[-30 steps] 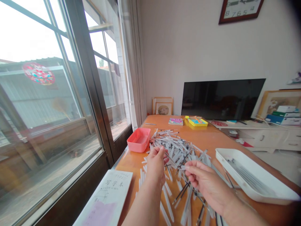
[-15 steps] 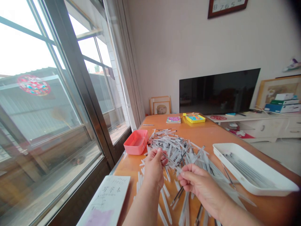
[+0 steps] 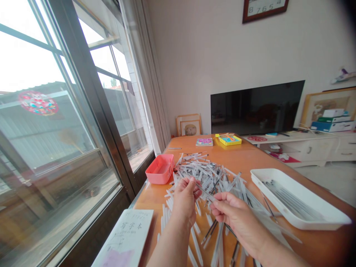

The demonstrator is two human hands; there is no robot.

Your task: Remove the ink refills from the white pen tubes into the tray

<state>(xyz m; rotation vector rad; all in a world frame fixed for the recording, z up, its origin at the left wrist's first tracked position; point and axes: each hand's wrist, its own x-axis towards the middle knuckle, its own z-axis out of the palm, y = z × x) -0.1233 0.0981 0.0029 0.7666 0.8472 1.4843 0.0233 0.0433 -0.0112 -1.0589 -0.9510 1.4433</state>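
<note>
Above a loose pile of pen refills and clear plastic sleeves [image 3: 200, 168], my two hands work close together. My left hand [image 3: 187, 196] is closed, thumb against fingers, on the far end of a thin pen refill [image 3: 200, 187]. In my right hand [image 3: 229, 209], the fingers pinch the near end of a translucent sleeve [image 3: 209, 195] in line with the refill. How far the refill lies inside the sleeve I cannot tell. The fingertips hide both ends. Under my hands, more sleeves and dark refills lie scattered on the table.
A white tray [image 3: 294, 218] at right holds a row of refills. At left are a red plastic box [image 3: 160, 176] and a notebook [image 3: 125, 233]. Farther back on the brown table [image 3: 239, 155] lie a booklet [image 3: 204, 142], a yellow box [image 3: 230, 141] and a pen [image 3: 175, 148].
My left hand has moved slightly to the right, towards my right hand, so the gap between them is a little smaller. Both keep their pinch. The view has shifted slightly.
</note>
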